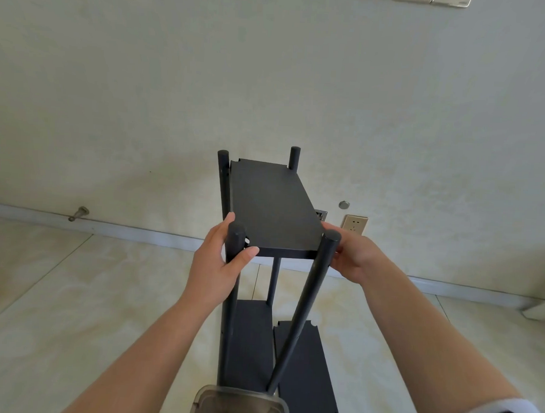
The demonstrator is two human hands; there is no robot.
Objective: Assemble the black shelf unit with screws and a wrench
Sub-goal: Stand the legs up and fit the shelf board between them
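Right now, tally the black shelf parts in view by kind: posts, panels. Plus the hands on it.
Upright posts: 4 (near-left post, near-right post, far-left post, far-right post)
Mounted panels: 2 (top panel, lower panel)
Loose panel on the floor: 1
Hands: 2 (left hand, right hand)
Total: 9

The black metal shelf unit (274,206) stands on the pale tiled floor (74,291), near the far cream wall (271,65). A loose flat black shelf panel (304,370) lies on the floor just right of it. The left hand (219,260) grips its near left post, the right hand (350,256) its near right post.
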